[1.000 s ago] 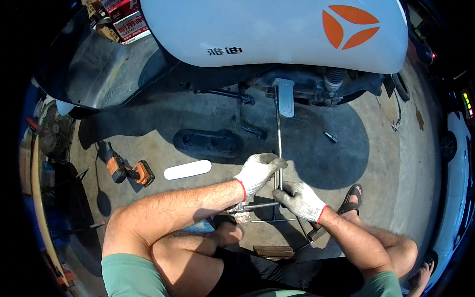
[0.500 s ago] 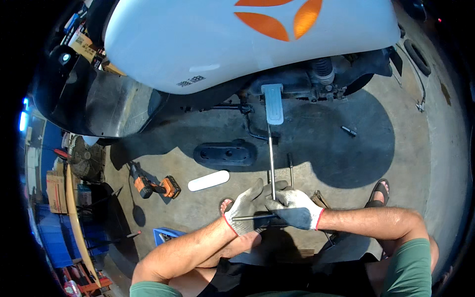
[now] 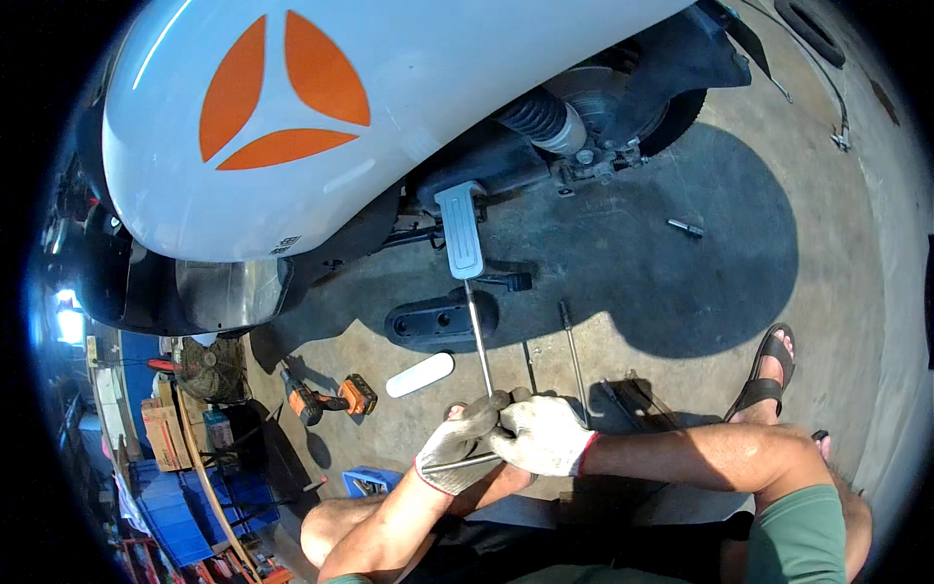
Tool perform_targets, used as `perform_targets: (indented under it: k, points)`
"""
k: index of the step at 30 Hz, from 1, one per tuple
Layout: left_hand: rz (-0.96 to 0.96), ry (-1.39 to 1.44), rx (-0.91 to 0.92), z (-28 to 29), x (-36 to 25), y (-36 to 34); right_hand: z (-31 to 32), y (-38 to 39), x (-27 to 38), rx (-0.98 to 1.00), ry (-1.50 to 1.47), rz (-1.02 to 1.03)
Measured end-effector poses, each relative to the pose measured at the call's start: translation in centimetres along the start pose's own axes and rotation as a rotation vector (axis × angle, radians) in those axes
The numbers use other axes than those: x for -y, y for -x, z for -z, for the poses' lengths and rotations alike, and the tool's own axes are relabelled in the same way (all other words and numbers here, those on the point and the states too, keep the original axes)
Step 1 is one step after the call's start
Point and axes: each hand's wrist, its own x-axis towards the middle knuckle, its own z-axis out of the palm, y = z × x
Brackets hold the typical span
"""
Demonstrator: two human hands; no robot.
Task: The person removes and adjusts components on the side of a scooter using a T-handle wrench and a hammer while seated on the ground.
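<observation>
My left hand (image 3: pixel 457 443), in a white glove with dark fingers, is closed round the handle end of a metal wrench (image 3: pixel 478 336). From the hands its long thin shaft reaches forward to the grey footrest (image 3: pixel 462 234) of a white two-wheeler. The footrest hides the tip, so whether it sits on a bolt cannot be made out. A shorter bar of the wrench sticks out leftward below my left palm. Pressed against the left fingers, my right hand (image 3: pixel 545 433), gloved alike, also closes on the wrench where shaft and bar meet; its fingertips are partly hidden.
White bodywork (image 3: pixel 418 88) with an orange emblem overhangs the far side. On the floor lie a black cover (image 3: pixel 438 321), a white oblong piece (image 3: pixel 420 375), an orange-black power drill (image 3: pixel 326 394), a metal socket (image 3: pixel 685 228) and a long rod (image 3: pixel 574 360). A blue bin (image 3: pixel 370 481) stands left.
My view has shifted and turned, so the two-wheeler appears slanted. My left fingers, stretched out before, now curl in round the wrench. Both hands remain together at its handle end.
</observation>
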Motion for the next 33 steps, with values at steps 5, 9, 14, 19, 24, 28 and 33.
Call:
perform_targets:
  k: [5,9,14,19,24,28,33]
  points:
    - [-0.183,-0.231,-0.100,-1.1,0.6,0.0,-0.6,-0.1,-0.6,-0.085,-0.046,0.026]
    - [-0.194,-0.576,-0.030,-2.3,1.3,0.2,-1.1,-0.3,-1.3,-0.094,-0.086,0.064]
    - [-0.199,-0.634,-0.009,-1.6,1.3,0.1,-1.7,-0.4,-2.0,-0.115,-0.107,0.100]
    - [-0.166,-0.653,-0.010,-1.5,1.0,0.2,-1.6,0.2,-1.1,-0.155,-0.063,0.117]
    - [-0.024,-0.385,0.172,-3.0,1.6,1.0,-1.1,0.3,-0.5,-0.149,-0.092,0.031]
    - [-0.108,-0.380,0.089,-3.7,2.4,0.6,-1.8,0.0,-1.4,-0.212,-0.070,0.094]
    - [-0.245,-0.813,-0.069,-3.5,2.3,0.9,-2.3,-0.1,-1.8,-0.175,-0.092,0.033]
